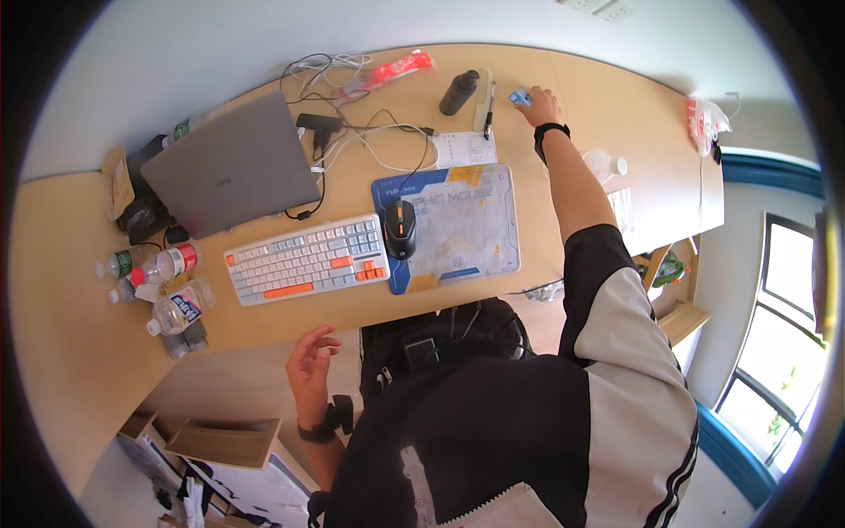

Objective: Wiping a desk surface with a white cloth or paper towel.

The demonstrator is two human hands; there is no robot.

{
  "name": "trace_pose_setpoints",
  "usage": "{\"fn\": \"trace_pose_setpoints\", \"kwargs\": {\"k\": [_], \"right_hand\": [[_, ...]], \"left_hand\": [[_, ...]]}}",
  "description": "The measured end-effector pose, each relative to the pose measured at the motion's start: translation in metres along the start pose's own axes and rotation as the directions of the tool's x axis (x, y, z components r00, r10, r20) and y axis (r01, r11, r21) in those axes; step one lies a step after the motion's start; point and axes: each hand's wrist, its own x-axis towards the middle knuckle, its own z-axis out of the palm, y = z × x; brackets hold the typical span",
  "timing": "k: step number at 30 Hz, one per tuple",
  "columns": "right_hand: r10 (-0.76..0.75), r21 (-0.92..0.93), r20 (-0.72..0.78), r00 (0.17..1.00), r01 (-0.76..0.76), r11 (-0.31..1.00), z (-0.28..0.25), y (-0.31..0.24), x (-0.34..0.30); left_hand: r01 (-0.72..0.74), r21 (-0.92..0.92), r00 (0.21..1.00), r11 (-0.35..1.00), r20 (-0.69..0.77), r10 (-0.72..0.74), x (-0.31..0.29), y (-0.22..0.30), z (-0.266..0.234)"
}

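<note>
My right hand (543,107) is stretched to the far side of the desk, fingers closed on a small blue-and-white packet (520,97) whose exact kind I cannot make out. Just left of it lie a black pen (489,123) and a pale, long case (481,97), with a dark bottle (459,92) beside them. A printed sheet (464,150) lies nearer to me. Below the desk's front edge my left hand (310,365) hangs in the air, its fingers loosely bent and apart, holding nothing.
A white keyboard (304,260), a black mouse (400,229) on a mouse pad (466,224) and a closed grey laptop (231,163) occupy the desk. Several plastic bottles (180,304) crowd its left side. Cables (378,145) trail behind. A clear bottle (598,165) lies near my right forearm.
</note>
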Motion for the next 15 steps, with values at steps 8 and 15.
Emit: {"fn": "trace_pose_setpoints", "kwargs": {"k": [8, 15], "right_hand": [[0.043, -0.043, 0.156, 0.987, -0.037, 0.998, 0.007, 0.003, -0.038], [-0.008, 0.351, -0.053, 0.999, 0.026, 0.936, 0.014, 0.002, -0.082]], "left_hand": [[-0.057, 0.014, 0.993, 0.998, 0.108, 0.055, 0.01, -0.001, 0.002], [-0.103, 0.043, 0.992, 0.994, 0.08, 0.099, 0.011, -0.009, -0.006]]}}
